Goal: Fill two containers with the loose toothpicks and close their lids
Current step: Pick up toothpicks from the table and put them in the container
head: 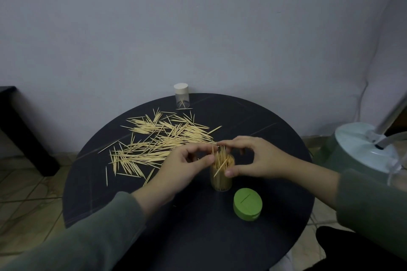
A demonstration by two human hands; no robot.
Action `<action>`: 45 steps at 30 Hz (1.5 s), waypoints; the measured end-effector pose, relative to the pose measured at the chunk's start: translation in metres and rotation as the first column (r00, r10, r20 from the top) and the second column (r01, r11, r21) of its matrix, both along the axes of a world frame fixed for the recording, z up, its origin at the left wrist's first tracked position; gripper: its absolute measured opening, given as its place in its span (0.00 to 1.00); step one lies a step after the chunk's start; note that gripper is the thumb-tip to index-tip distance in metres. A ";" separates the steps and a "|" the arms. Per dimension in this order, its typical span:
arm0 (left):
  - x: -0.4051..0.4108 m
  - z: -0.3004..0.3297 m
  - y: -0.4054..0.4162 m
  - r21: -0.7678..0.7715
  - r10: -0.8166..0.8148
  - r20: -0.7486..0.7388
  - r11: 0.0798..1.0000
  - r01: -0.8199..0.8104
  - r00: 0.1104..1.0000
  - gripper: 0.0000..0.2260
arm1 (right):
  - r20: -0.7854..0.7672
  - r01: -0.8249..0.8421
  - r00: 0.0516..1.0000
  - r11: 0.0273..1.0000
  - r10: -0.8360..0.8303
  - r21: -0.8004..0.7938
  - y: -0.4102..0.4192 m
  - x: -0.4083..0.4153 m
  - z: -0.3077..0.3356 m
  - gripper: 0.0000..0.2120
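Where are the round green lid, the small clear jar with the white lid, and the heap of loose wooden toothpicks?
round green lid (247, 203): head view, on its flat top.
small clear jar with the white lid (182, 100): head view, on its clear wall.
heap of loose wooden toothpicks (158, 141): head view, middle of the heap.

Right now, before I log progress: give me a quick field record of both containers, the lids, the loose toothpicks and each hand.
near container: open, upright, packed with toothpicks standing above the rim
green lid: off, on the table in front of the near container
far container: at the table's back edge, white lid on, a few toothpicks inside
loose toothpicks: large pile left of centre
left hand: fingers at the sticks' tops
right hand: thumb on the container's side, fingertips at the tops
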State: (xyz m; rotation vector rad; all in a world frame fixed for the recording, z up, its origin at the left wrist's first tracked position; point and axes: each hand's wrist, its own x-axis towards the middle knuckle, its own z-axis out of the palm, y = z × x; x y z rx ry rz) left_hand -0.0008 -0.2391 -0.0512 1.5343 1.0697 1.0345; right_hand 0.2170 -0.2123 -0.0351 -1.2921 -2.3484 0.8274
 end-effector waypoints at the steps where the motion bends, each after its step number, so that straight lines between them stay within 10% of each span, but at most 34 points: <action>1: 0.000 0.000 0.000 0.027 -0.008 -0.017 1.000 0.008 1.000 0.13 | 0.002 -0.009 1.000 1.000 0.009 0.002 0.000 0.000 0.000 0.39; 7: -0.013 0.012 -0.002 0.363 -0.062 -0.355 0.910 0.198 0.933 0.29 | 0.075 -0.008 0.997 1.000 0.009 -0.019 0.001 -0.001 0.002 0.42; 11: -0.021 0.017 0.004 0.619 0.107 -0.636 0.663 0.422 0.764 0.22 | 0.103 -0.017 0.994 1.000 0.020 -0.024 0.002 -0.002 0.001 0.40; 16: -0.015 0.010 0.010 0.732 0.205 -0.591 0.542 0.412 0.780 0.08 | 0.066 -0.031 0.997 1.000 0.031 -0.005 0.007 -0.001 -0.006 0.40; 33: 0.010 0.004 0.003 0.619 0.325 -0.395 0.785 -0.013 0.859 0.10 | -0.009 -0.109 0.994 0.994 0.109 -0.003 0.007 -0.007 -0.006 0.23; 45: -0.008 0.016 0.003 0.641 0.241 -0.657 0.677 0.361 0.714 0.17 | -0.084 -0.107 0.991 0.994 0.106 -0.005 0.006 -0.008 -0.008 0.20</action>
